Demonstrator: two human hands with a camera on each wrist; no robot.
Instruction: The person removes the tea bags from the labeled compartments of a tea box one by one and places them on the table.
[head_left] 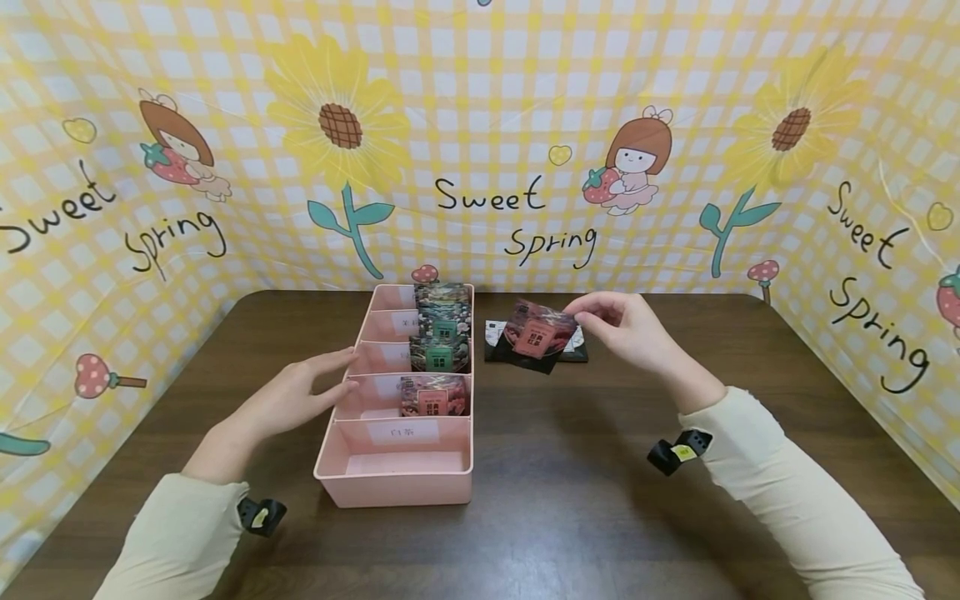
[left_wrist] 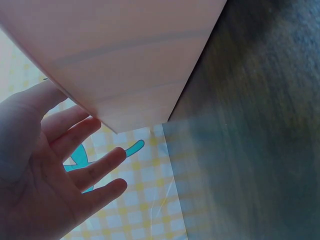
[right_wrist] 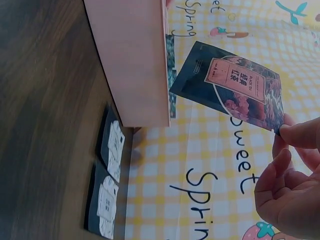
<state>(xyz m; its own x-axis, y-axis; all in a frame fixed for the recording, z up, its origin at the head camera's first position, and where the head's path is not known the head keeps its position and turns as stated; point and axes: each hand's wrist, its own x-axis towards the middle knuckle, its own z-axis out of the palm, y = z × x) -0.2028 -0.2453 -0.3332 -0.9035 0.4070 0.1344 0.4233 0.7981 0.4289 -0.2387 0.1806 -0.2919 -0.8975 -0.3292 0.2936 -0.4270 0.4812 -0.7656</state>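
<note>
My right hand pinches a dark tea bag packet with a pink label by one corner, thumb against fingers. In the right wrist view the same packet hangs tilted beside the box wall, above the table. My left hand rests its fingertips at the left rim of a pink divided box, fingers fairly straight. Seen from the left wrist, that hand touches the box edge with some fingers, the others spread. A pink-labelled packet stands in the second compartment from the front.
Green-labelled packets fill compartments farther back. The front compartment has a paper label on its divider. Two dark packets with white labels lie on the wooden table right of the box. A yellow checked cloth encloses the table's back and sides.
</note>
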